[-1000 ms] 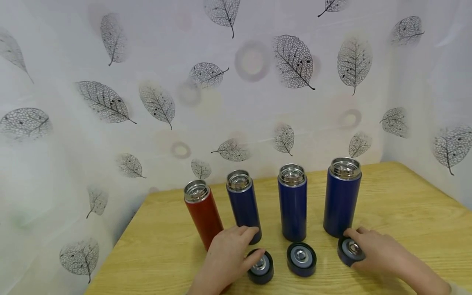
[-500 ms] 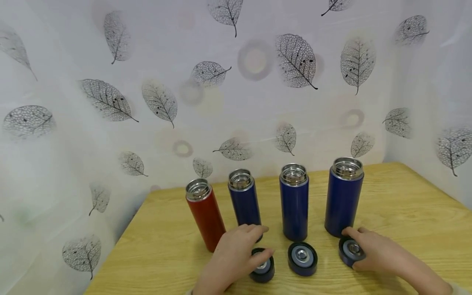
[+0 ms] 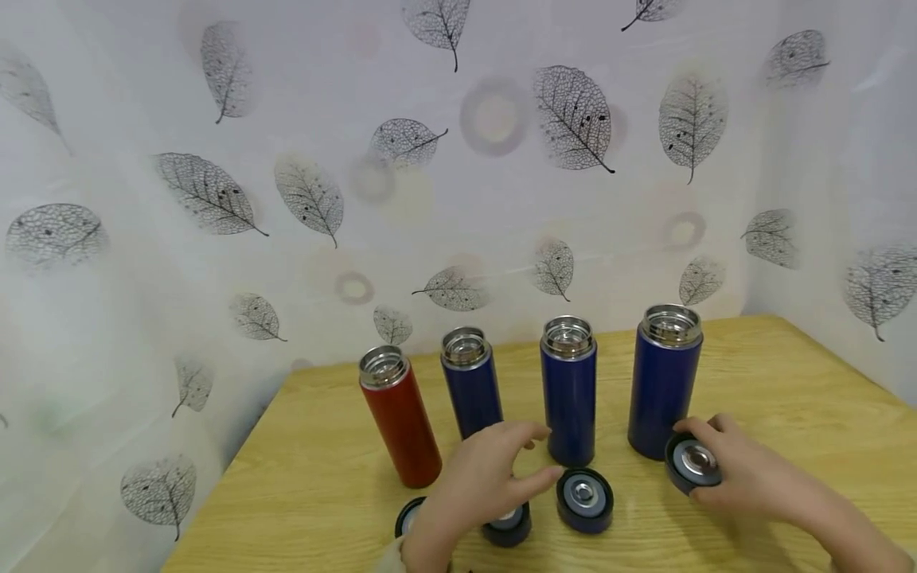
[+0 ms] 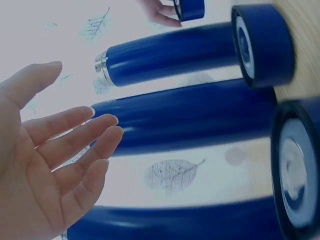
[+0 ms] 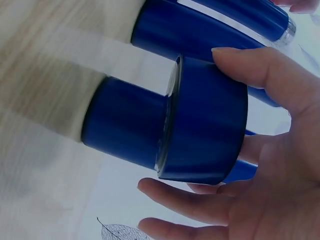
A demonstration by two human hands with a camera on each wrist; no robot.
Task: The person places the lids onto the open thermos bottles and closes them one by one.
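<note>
In the head view my right hand point(image 3: 752, 476) grips a dark blue bottle lid point(image 3: 693, 463) by its sides, inner face up, just off the table. It hangs before the rightmost blue vacuum bottle point(image 3: 662, 390). The right wrist view shows the lid point(image 5: 207, 120) between thumb and fingers. My left hand point(image 3: 480, 481) hovers with thumb and fingers spread, holding nothing. It is nearest to a middle lid point(image 3: 583, 501), apart from it, and partly covers another lid point(image 3: 510, 532). Behind it stand two blue bottles, one left point(image 3: 473, 394) and one right point(image 3: 571, 406).
A red vacuum bottle point(image 3: 403, 430) stands uncapped at the row's left end. A further lid point(image 3: 404, 516) lies mostly behind my left wrist. All bottles stand upright with steel mouths open on the wooden table point(image 3: 286, 477). A leaf-printed curtain point(image 3: 487, 199) hangs behind.
My right hand has taken the lid up from the table, slightly upward and right. My left hand has moved right, uncovering the red bottle's base and part of the leftmost lid.
</note>
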